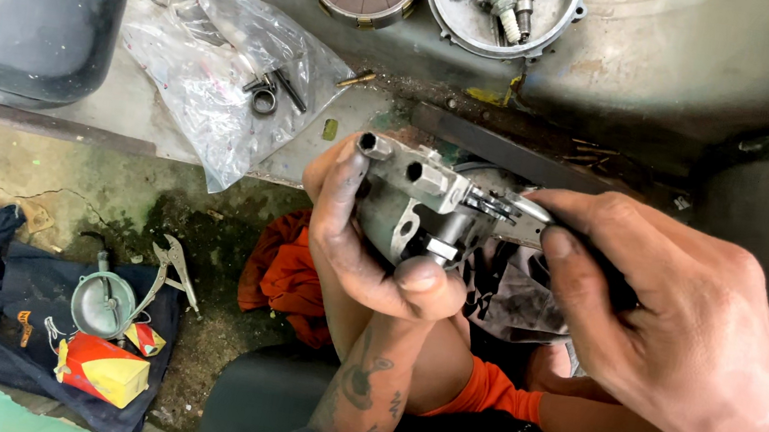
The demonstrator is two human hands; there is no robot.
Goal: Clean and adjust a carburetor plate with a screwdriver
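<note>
Holding metal carburetor body (416, 205) in left hand (356, 242); right hand (660, 325) applying pliers (506, 206).

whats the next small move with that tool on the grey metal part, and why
Probably a small, steady turn of the tool while the grip on the part stays firm. The left hand wraps the grey cast-metal part and the right hand presses a slim dark-handled metal tool against a fitting on its side. The tip looks seated, though its exact contact is hard to make out.

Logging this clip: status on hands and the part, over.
Left hand gripping grey metal engine part. Right hand pressing a dark-handled tool onto it. Nothing blocking; orange rag lies below.
</note>
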